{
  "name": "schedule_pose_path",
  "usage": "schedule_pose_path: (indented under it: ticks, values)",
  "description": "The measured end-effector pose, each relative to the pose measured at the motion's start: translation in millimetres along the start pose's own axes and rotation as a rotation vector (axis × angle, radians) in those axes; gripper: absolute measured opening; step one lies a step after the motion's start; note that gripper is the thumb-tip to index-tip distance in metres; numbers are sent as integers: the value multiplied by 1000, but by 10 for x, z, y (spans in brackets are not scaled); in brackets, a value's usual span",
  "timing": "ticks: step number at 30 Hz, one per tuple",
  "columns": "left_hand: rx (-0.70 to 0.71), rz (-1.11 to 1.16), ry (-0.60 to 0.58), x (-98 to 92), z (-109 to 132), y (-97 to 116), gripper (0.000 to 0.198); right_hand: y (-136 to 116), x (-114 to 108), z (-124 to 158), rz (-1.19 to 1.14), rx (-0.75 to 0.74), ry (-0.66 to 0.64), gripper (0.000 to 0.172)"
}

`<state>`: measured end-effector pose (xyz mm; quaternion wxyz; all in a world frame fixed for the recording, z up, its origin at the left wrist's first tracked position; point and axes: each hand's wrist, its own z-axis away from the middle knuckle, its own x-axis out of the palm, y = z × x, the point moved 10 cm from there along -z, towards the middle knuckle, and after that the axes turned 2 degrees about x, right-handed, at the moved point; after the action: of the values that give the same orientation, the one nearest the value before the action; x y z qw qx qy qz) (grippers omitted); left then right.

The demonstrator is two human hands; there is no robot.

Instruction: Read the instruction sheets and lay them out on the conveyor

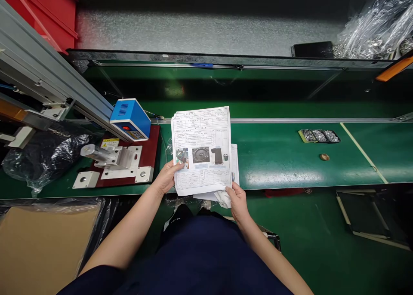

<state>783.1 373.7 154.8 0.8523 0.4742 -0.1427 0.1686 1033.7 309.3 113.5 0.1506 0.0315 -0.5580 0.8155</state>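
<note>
— What fills my view, biggest first?

— The green conveyor belt (290,157) runs from side to side, and I sit at its near edge. At its left end a red-based press fixture (119,161) stands under a blue box (130,118), with a crumpled black plastic bag (41,157) further left. Below the near edge, at the left, is a cardboard box (48,243).

— And the papers?

— A stack of printed sheets (202,151) stands upright over the near edge of the belt, roughly mid-length, long axis pointing away from me. My left hand (166,178) pinches its lower left edge, thumb on the printed face, fingers behind. My right hand (237,198) is closed on the lower right corner, where the back sheets and a bit of white crumpled material show; I can't tell exactly what that bit is. Both hands are equally near, one on each side.

— Anything small?

— Toward the right end of the belt, well apart from the sheets, there is a small tray of metal parts (318,136) and, just nearer me, a small round part (324,157).
</note>
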Motion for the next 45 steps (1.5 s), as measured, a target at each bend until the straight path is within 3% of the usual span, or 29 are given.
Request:
schedule_pose_path:
  ticks: [14, 22, 45]
  values:
    - [0, 48, 4, -59, -82, -69, 40, 21, -8, -15, -52, 18, -2, 32]
    - [-28, 87, 67, -111, -71, -76, 33, 7, 27, -31, -64, 33, -5, 32]
    - [-24, 199, 18, 43, -72, -12, 39, 5, -2, -44, -40, 47, -8, 34]
